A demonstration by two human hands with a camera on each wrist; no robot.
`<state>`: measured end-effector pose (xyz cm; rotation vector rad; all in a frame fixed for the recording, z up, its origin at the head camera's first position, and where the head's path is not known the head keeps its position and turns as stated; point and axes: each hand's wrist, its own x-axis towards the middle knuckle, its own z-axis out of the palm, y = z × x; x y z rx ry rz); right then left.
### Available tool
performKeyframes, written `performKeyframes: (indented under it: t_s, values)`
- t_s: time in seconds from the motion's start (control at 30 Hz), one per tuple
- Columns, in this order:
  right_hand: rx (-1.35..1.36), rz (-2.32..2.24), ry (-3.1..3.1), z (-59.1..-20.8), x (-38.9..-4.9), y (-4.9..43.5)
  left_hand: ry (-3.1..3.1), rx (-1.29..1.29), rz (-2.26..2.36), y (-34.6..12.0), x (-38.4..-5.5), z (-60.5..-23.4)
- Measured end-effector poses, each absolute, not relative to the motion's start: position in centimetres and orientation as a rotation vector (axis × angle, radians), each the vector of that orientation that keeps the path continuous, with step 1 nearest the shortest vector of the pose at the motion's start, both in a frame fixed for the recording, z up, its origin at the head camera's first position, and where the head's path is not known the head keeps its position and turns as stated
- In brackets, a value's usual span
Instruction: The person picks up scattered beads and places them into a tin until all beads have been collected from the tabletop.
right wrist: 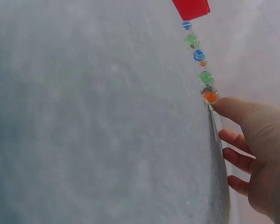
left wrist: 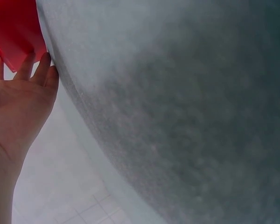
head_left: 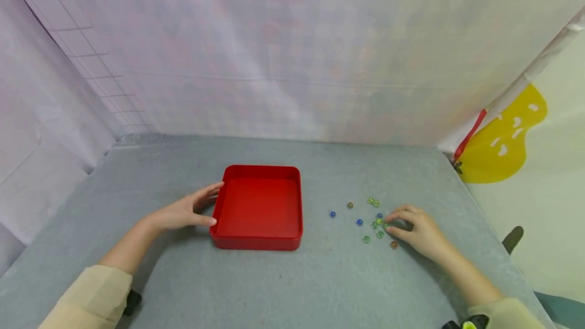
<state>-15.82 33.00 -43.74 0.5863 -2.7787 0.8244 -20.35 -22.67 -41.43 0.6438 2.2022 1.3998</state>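
While your left hand (head_left: 185, 212) rests at the left side of the box (head_left: 258, 207), your right hand (head_left: 418, 230) is down among the marbles, the two hands well apart.

Box: one, red, square, rounded corners, inner floor facing up; on the worktop (head_left: 183, 278), left of the marbles.

Left hand: fingers extended, thumb spread from them; thumb and fingertips at the box's left wall, the thumb nearer your front corner.

Right hand: thumb and forefinger bent towards each other, tips apart, with a green marble (head_left: 386, 226) at the gap; you cannot tell from these views whether it is pinched. Other fingers loosely bent.

Marbles, blue: three; the first (head_left: 332, 214) nearest the box, the second (head_left: 359, 222) mid-group, the third (head_left: 379, 215) just beside your forefinger.

Marbles, brown: two; one (head_left: 350, 205) towards the far side, one (head_left: 394, 244) orange-tinged, just below your thumb.

Marbles, other green: a far pair (head_left: 370, 201) side by side; the rest clustered near your fingertips, with one (head_left: 366, 239) set towards you.

Surroundings: pale sleeves (head_left: 91, 293) on your forearms; a whitish sheet (head_left: 283, 65) behind the worktop; a yellow shape (head_left: 502, 141) at right.
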Motion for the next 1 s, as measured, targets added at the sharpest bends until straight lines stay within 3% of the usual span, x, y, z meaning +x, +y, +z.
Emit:
performKeyframes:
  t_s: [1.0]
  values:
    - [0.595, 0.852, -2.733, -43.11, -15.61, 32.81, 2.198, 0.676, 1.405, -22.64, -20.38, -41.50]
